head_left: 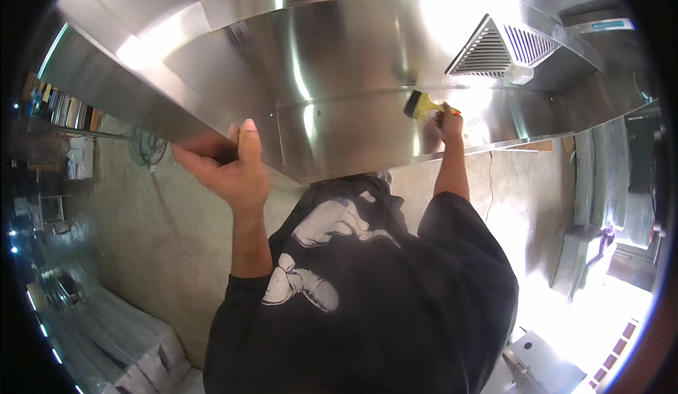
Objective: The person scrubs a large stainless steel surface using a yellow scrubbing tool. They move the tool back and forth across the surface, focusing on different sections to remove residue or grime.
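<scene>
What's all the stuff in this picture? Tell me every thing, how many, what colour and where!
Steel shell: one, silver, across top and middle
Brush: one, yellow-green with dark bristles, right of centre
Slatted grille: one, silver, upper right
Small fitting: one, whitish, at the grille's lower edge
Hose: one coil, greenish, left
Slim upright things: several, mixed colours, far left
Covered pile: one, grey, lower left
Boxy thing: one, white, lower right
Floor: one, beige-grey, below
Shirt: one, black with white print, bottom centre
Left hand: one, bare, at the shell's left rim
Right hand: one, bare, holding the brush
</scene>
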`<state>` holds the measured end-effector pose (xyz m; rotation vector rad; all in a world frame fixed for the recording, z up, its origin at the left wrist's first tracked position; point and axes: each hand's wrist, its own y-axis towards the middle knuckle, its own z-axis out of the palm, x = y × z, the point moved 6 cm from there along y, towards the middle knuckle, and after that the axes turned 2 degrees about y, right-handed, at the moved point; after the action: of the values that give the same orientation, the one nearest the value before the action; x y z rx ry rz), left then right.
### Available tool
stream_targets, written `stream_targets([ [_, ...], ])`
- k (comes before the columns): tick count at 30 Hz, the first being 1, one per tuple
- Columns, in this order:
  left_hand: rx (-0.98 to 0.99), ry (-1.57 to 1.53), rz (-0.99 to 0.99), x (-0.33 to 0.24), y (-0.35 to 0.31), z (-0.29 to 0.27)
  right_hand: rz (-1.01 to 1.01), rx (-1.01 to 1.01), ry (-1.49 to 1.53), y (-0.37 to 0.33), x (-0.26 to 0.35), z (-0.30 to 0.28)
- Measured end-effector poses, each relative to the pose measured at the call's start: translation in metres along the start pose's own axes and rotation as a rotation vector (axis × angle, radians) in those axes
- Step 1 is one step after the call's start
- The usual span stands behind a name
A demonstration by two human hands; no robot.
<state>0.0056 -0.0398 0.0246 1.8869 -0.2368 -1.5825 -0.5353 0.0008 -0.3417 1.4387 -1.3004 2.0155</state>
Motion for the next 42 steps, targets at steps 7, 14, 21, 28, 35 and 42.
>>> stream_targets([
  [7, -0.002, 0.027, -0.014, -0.002, 0.001, 0.003, -0.002, 0.141, 0.090, 0.000, -0.039, 0.074],
  [14, -0.019, 0.057, -0.027, -0.003, 0.001, 0.002, 0.019, 0.250, -0.006, -0.028, -0.052, 0.113],
  [21, -0.041, -0.047, -0.047, -0.007, 0.001, 0.002, 0.046, 0.286, -0.058, -0.056, -0.043, 0.134],
  [28, -0.049, -0.099, -0.049, -0.009, 0.001, 0.000, 0.081, 0.359, -0.167, -0.081, -0.045, 0.155],
  [35, -0.003, -0.091, -0.080, -0.008, 0.000, -0.003, -0.161, 0.295, -0.060, -0.088, -0.042, 0.141],
  [42, 0.016, -0.113, -0.071, -0.002, -0.001, -0.003, 0.068, 0.387, -0.255, -0.097, -0.061, 0.176],
])
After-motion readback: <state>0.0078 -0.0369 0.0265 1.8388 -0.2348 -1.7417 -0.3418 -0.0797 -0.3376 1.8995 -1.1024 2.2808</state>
